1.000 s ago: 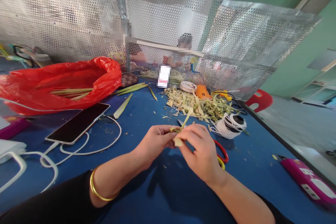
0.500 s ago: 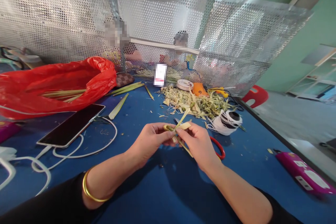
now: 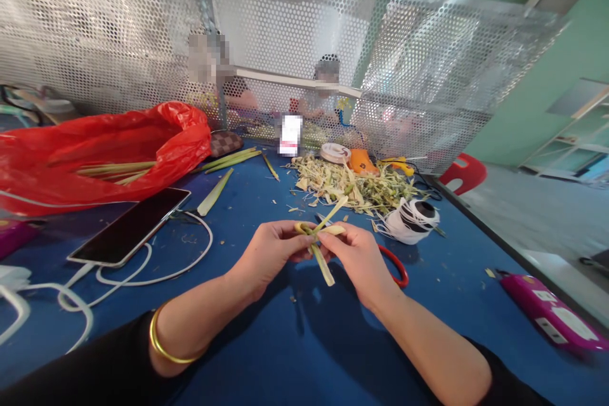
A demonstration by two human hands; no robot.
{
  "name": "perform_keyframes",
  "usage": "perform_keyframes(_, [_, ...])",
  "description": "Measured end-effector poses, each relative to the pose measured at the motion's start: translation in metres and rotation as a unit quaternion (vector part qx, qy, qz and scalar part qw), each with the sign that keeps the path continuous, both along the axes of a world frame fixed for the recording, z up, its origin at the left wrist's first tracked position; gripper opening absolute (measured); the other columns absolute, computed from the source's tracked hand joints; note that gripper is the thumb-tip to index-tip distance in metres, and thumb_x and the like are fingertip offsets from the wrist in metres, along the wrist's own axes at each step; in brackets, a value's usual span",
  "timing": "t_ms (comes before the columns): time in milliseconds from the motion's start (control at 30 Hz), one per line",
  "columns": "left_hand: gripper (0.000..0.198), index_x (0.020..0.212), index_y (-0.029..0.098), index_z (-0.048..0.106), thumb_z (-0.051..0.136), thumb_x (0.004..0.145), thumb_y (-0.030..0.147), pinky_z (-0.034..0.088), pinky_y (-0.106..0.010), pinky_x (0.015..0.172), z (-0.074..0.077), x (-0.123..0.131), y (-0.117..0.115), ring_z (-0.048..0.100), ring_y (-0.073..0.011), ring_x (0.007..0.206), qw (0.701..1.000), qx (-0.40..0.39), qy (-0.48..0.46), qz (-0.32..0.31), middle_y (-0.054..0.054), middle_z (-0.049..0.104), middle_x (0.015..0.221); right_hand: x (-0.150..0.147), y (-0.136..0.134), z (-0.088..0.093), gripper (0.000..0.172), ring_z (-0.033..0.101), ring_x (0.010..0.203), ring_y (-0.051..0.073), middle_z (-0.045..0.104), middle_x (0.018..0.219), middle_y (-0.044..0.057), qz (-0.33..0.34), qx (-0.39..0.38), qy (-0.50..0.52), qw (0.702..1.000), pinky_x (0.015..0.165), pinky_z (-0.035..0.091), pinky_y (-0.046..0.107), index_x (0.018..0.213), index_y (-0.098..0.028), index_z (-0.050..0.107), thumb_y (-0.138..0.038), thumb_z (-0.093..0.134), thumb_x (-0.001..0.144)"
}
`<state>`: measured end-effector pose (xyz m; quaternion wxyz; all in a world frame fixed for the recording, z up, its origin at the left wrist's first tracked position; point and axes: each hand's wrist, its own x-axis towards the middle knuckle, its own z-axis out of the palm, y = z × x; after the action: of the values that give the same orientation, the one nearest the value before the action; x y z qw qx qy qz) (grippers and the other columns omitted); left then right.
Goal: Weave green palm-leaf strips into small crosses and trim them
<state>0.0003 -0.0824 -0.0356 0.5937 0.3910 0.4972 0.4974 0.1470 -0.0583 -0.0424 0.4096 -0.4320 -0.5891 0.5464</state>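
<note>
Between both hands, above the blue table [image 3: 266, 342], is a folded pale green leaf strip [image 3: 323, 264], with ends sticking out upward, to the right and down toward me. My left hand [image 3: 273, 250] is closed, its thumb pressing the looped left side of the folds. My right hand [image 3: 354, 257] pinches the same strip from the right, thumb on top. The fingers beneath are mostly hidden. Partly behind my right hand lie scissors with a red handle [image 3: 398, 268]. A spool of white string [image 3: 412, 222] stands just beyond it.
A heap of leaf scraps [image 3: 352, 187] lies ahead, with a tape roll [image 3: 335, 153] behind it. At left are a red plastic bag [image 3: 181, 127] of leaf strips, a phone [image 3: 133, 225] and white cables [image 3: 209, 244]. A purple power strip [image 3: 547, 311] sits right. A perforated metal screen [image 3: 285, 25] stands behind.
The lower end of the leaf strip has swung left and now points down between my hands, showing its broad side. Both hands stay in nearly the same place.
</note>
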Motion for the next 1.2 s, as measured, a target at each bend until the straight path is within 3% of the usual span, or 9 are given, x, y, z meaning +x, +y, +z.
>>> perform_keyframes(100, [0.034,0.089,0.014,0.073,0.077,0.059,0.028,0.045,-0.023,0.061,-0.001,-0.001,0.001,0.058,-0.011,0.057,1.0,-0.018,-0.018,0.018,-0.004,0.069,0.069,0.003,0.001,-0.003,0.014,0.063,0.066,0.019,0.065,0.07,0.002,-0.063,0.123,-0.097,0.986,0.064,0.052,0.033,0.082,-0.018,0.059,-0.03,0.062,0.076])
perform_keyframes(200, [0.03,0.086,0.013,0.073,0.076,0.06,0.028,0.045,-0.023,0.059,-0.001,-0.004,0.002,0.057,-0.0103,0.055,0.999,-0.029,-0.026,0.032,-0.003,0.067,0.066,0.008,0.002,0.001,0.031,0.06,0.093,0.024,0.063,0.099,0.009,-0.122,0.365,-0.206,0.9,0.082,0.049,0.04,0.103,-0.02,0.056,-0.02,0.065,0.074])
perform_keyframes(267, [0.028,0.083,0.013,0.073,0.076,0.059,0.027,0.043,-0.022,0.057,-0.001,-0.006,0.003,0.057,-0.0102,0.053,0.998,-0.035,-0.031,0.037,-0.003,0.066,0.063,0.011,0.001,0.006,0.029,0.055,0.105,0.024,0.06,0.108,0.009,-0.083,0.489,-0.261,0.828,0.09,0.044,0.042,0.105,-0.022,0.059,-0.014,0.061,0.077])
perform_keyframes(333, [0.025,0.078,0.013,0.072,0.076,0.058,0.026,0.043,-0.022,0.057,0.0,-0.006,0.003,0.056,-0.01,0.053,0.998,-0.035,-0.03,0.037,-0.002,0.065,0.063,0.012,0.001,0.01,0.021,0.054,0.106,0.023,0.063,0.104,0.006,-0.019,0.55,-0.299,0.779,0.094,0.04,0.042,0.099,-0.024,0.063,-0.013,0.058,0.081])
perform_keyframes(433, [0.02,0.073,0.012,0.071,0.075,0.06,0.027,0.043,-0.022,0.057,0.001,-0.005,0.002,0.056,-0.0097,0.053,0.999,-0.028,-0.018,0.036,-0.002,0.064,0.06,0.013,0.001,0.011,0.018,0.058,0.098,0.018,0.068,0.091,0.0,0.033,0.58,-0.315,0.75,0.1,0.032,0.042,0.09,-0.025,0.066,-0.012,0.054,0.086])
perform_keyframes(700, [0.014,0.073,0.014,0.074,0.071,0.061,0.021,0.045,-0.023,0.061,0.001,-0.002,0.0,0.056,-0.0108,0.056,0.999,0.022,0.039,-0.026,-0.002,0.067,0.061,0.013,0.003,0.008,0.013,0.062,0.088,0.016,0.068,0.089,0.001,-0.014,0.498,-0.284,0.819,0.098,0.032,0.038,0.078,-0.021,0.058,-0.014,0.052,0.087])
perform_keyframes(800, [0.012,0.071,0.014,0.073,0.067,0.066,0.023,0.045,-0.024,0.063,0.001,-0.001,-0.002,0.057,-0.012,0.058,0.995,0.048,0.059,-0.058,-0.002,0.066,0.06,0.012,0.005,0.005,0.014,0.06,0.072,0.016,0.064,0.07,0.0,-0.04,0.445,-0.319,0.836,0.081,0.041,0.032,0.072,-0.021,0.053,-0.016,0.052,0.085])
perform_keyframes(900, [0.012,0.072,0.016,0.073,0.065,0.069,0.024,0.044,-0.023,0.066,0.001,0.002,-0.003,0.059,-0.0127,0.062,0.994,0.055,0.065,-0.075,-0.001,0.066,0.063,0.011,0.006,-0.001,0.017,0.054,0.062,0.017,0.058,0.059,-0.001,-0.063,0.404,-0.343,0.846,0.062,0.039,0.027,0.067,-0.021,0.049,-0.022,0.054,0.084])
perform_keyframes(1200, [0.028,0.089,0.015,0.073,0.075,0.063,0.025,0.047,-0.024,0.065,-0.004,0.006,-0.004,0.064,-0.0143,0.066,0.998,-0.057,0.021,-0.002,-0.007,0.072,0.073,0.006,0.006,-0.005,0.026,0.044,0.049,0.011,0.047,0.053,-0.005,-0.053,0.222,-0.247,0.942,0.049,0.035,0.022,0.061,-0.021,0.041,-0.03,0.052,0.082])
